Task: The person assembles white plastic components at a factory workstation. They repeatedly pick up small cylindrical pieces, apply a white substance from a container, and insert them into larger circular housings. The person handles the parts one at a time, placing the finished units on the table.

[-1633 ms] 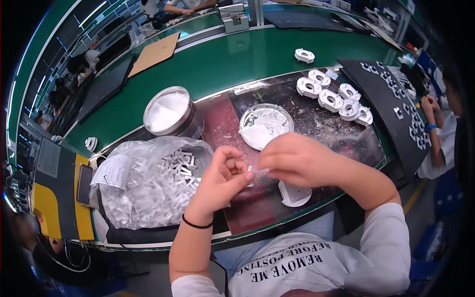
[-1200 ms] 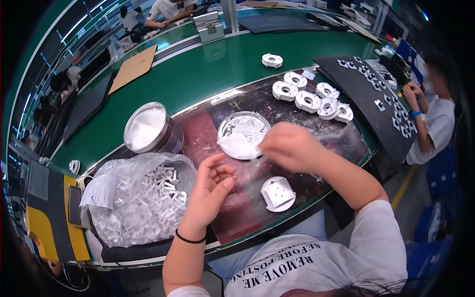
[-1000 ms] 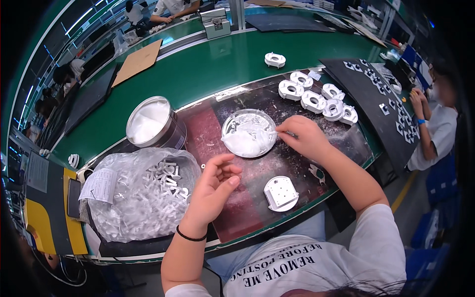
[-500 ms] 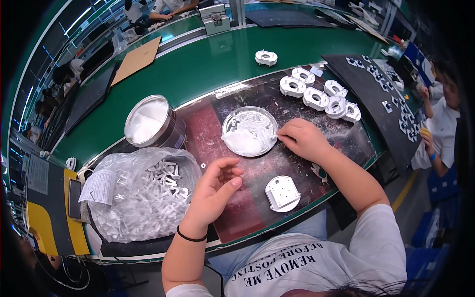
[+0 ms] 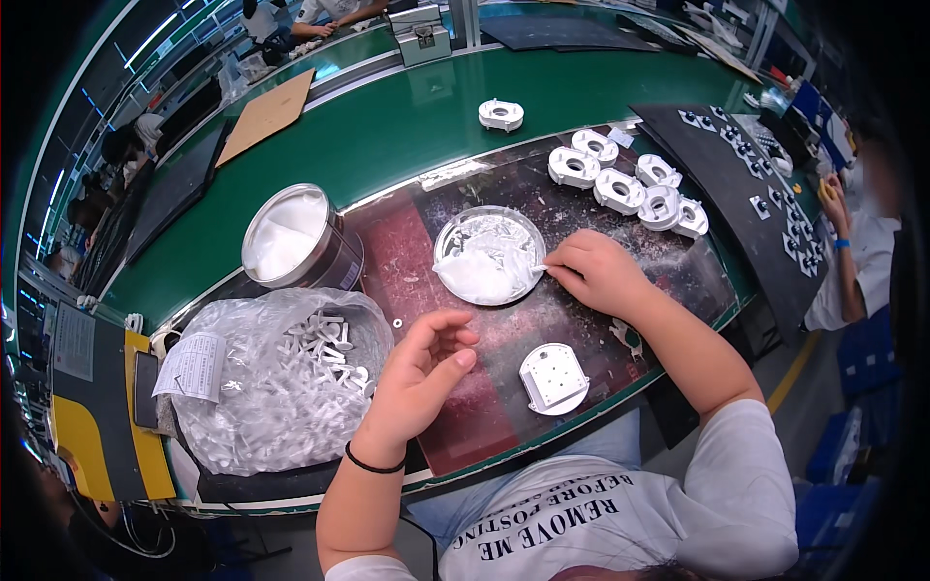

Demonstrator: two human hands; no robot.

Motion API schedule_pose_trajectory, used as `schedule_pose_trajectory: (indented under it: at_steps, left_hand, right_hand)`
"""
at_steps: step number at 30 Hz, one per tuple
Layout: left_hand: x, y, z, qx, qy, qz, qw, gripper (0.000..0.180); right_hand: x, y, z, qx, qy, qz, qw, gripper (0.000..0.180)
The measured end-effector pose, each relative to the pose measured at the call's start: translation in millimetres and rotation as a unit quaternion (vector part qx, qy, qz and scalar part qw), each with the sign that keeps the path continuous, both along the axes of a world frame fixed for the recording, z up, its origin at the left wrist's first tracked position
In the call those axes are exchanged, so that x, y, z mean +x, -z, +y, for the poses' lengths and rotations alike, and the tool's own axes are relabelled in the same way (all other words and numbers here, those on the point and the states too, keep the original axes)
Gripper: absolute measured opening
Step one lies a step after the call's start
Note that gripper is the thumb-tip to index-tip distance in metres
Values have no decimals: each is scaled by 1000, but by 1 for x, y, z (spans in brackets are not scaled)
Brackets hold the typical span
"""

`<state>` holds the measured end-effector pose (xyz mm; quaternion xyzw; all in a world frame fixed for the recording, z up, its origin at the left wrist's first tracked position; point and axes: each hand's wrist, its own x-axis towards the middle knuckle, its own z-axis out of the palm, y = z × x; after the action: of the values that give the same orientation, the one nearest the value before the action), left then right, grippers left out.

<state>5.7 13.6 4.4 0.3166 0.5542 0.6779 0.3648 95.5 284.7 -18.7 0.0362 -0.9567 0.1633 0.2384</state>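
My right hand (image 5: 599,274) pinches a small white plastic pin (image 5: 541,268) at the right rim of a shallow round dish (image 5: 528,226). A mound of white paste (image 5: 480,276) fills the dish's near part, with smears behind it. My left hand (image 5: 426,368) hovers over the mat in front of the dish, fingers loosely curled, thumb apart and nothing in it. Between my forearms, near the table edge, lies a round white plastic housing (image 5: 554,380) with a flat plate and small holes. The tip of the pin is hard to make out against the paste.
Left of the dish stands an open tin (image 5: 351,254) of white paste. A clear plastic bag (image 5: 262,426) of white pins lies before it. Several white ring-shaped housings (image 5: 618,192) sit back right; another (image 5: 501,114) rests on the green conveyor belt (image 5: 407,126). A co-worker (image 5: 852,261) works at right.
The lone white housing on the green belt has shifted a little to the left. The co-worker at right has moved their arms. My hands stay almost where they were.
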Motion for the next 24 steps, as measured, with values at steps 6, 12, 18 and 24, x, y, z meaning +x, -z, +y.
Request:
schedule_pose_trajectory:
  at_steps: [6, 12, 18, 24]
  left_hand:
    - [0, 0, 0, 2, 3, 2, 1000, 38]
    - [0, 1, 0, 1, 6, 3, 1000, 37]
    - [1, 1, 0, -4, 7, 4, 1000, 37]
    - [0, 1, -1, -7, 10, 5, 1000, 37]
  right_hand:
    - [2, -3, -1, 28, -1, 13, 1000, 8]
    - [2, -4, 0, 57, -10, 25, 998, 7]
    - [2, -6, -1, 68, -13, 18, 997, 7]
    - [3, -7, -1, 61, -12, 9, 998, 6]
